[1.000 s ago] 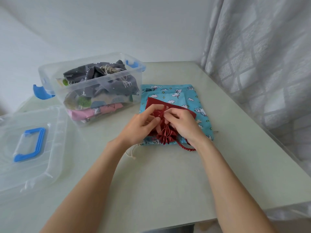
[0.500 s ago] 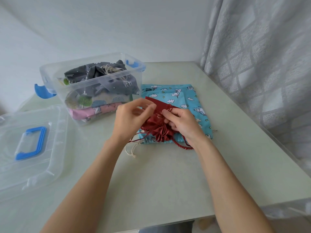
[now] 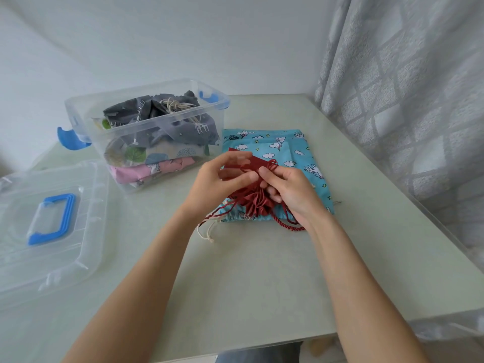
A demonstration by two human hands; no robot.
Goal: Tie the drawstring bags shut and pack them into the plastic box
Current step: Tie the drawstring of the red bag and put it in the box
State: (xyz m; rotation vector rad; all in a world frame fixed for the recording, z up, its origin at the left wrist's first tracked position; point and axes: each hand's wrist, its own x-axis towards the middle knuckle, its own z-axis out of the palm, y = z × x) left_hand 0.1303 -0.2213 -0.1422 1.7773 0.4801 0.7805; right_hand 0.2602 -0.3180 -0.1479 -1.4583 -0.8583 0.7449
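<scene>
A small dark red drawstring bag [image 3: 255, 199] with a gathered mouth lies on top of two blue cloud-print bags [image 3: 296, 153]. My left hand [image 3: 222, 179] pinches the red cord [image 3: 269, 165] near the bag's neck. My right hand [image 3: 290, 192] grips the bag's gathered neck and the cord from the right. A loop of the cord trails out below my right wrist. The clear plastic box [image 3: 146, 132] stands to the left of the bags, with several grey, patterned and pink bags packed inside.
The box's clear lid [image 3: 49, 226] with a blue handle lies flat at the left. A grey patterned curtain [image 3: 408, 100] hangs along the table's right edge. A cream cord end [image 3: 205, 231] of a blue bag trails toward me.
Both hands have lifted the red bag's neck a little and worked the cord. A cord loop now stands up between my fingertips.
</scene>
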